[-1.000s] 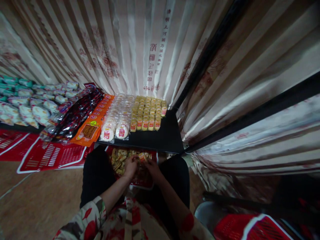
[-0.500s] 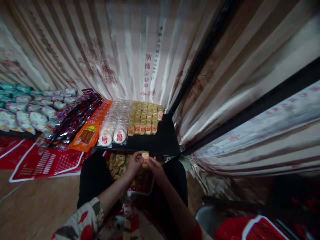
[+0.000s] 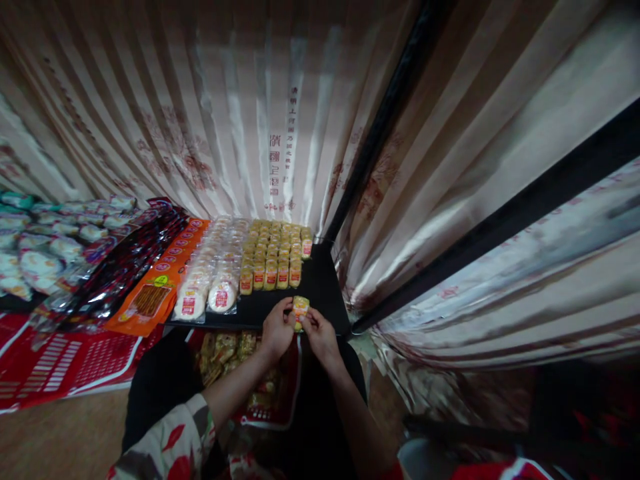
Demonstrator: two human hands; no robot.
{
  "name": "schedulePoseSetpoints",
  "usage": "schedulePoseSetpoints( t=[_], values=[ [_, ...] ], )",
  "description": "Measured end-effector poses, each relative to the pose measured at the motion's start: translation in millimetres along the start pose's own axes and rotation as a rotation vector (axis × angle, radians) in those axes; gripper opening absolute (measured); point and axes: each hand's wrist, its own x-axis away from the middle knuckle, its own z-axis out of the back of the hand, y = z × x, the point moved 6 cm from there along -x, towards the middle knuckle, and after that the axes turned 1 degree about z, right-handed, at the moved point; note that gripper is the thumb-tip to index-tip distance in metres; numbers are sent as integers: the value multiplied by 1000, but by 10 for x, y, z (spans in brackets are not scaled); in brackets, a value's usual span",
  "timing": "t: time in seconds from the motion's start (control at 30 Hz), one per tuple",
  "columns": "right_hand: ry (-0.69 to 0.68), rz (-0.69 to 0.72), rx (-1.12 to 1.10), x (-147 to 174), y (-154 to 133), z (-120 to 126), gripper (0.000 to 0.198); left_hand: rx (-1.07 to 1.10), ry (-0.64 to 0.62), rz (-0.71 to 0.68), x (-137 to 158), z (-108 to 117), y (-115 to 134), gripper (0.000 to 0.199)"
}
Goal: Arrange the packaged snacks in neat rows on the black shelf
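Observation:
Between my two hands is a small yellow wrapped snack pack (image 3: 301, 308) with a red and white label, held upright over the front edge of the black table (image 3: 320, 280). My left hand (image 3: 278, 328) pinches its left side, and my right hand (image 3: 320, 335) grips its right side. Just beyond stand rows of matching yellow packs (image 3: 271, 270), set close together. Below my wrists, a red basket (image 3: 295, 380) between my knees holds more yellow-wrapped packs (image 3: 225, 350), partly hidden by my left forearm.
Left of the yellow rows lie clear-wrapped round white cakes (image 3: 223, 293), an orange snack bag (image 3: 150, 300), dark glossy packets (image 3: 120, 267) and white packs (image 3: 43, 260). Red printed bags (image 3: 75, 360) hang along the front. Pleated curtains (image 3: 225, 120) and a dark pole (image 3: 380, 127) stand behind.
My hands have moved forward and slightly right with the yellow pack, from above the basket to the table's front edge. The camera view has shifted, so the table appears lower and further left.

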Motion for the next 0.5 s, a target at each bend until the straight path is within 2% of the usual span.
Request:
schedulePoseSetpoints(
  t=[0.2, 0.5],
  values=[
    [184, 18, 20, -383, 24, 250, 43, 3, 2, -40, -245, -304, 176, 34],
    [223, 72, 110, -1128, -10, 341, 40, 122, -11, -8, -734, -740, 315, 35]
  ],
)
